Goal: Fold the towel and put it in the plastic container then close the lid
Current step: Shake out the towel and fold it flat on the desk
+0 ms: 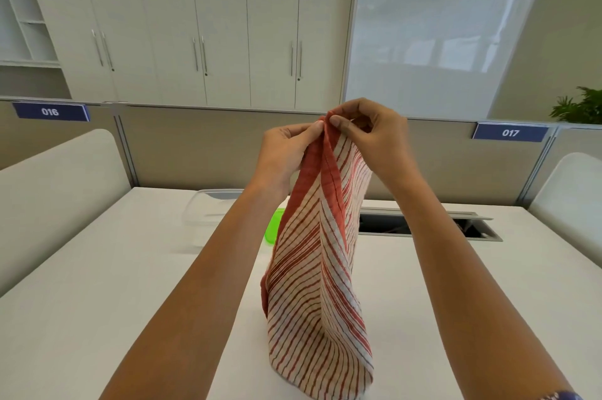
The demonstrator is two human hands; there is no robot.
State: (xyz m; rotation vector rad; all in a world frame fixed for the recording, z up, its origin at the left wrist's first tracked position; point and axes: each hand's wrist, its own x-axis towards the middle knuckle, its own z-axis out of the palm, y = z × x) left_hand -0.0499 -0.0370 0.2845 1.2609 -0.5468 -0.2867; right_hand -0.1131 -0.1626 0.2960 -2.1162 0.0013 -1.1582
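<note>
A red-and-white striped towel (312, 269) hangs in the air above the white table (97, 285), folded lengthwise and drooping toward me. My left hand (286, 152) and my right hand (374, 135) pinch its top corners together, fingertips almost touching. A clear plastic container (205, 210) stands on the table behind my left forearm, partly hidden by it. A green lid (272, 227) lies beside the container, mostly hidden by the towel and my arm.
An open cable slot (423, 225) runs across the table's back right. Beige desk partitions with signs 016 (50, 111) and 017 (509, 132) close the far side. White rounded dividers stand at left (58, 191) and right (573, 197).
</note>
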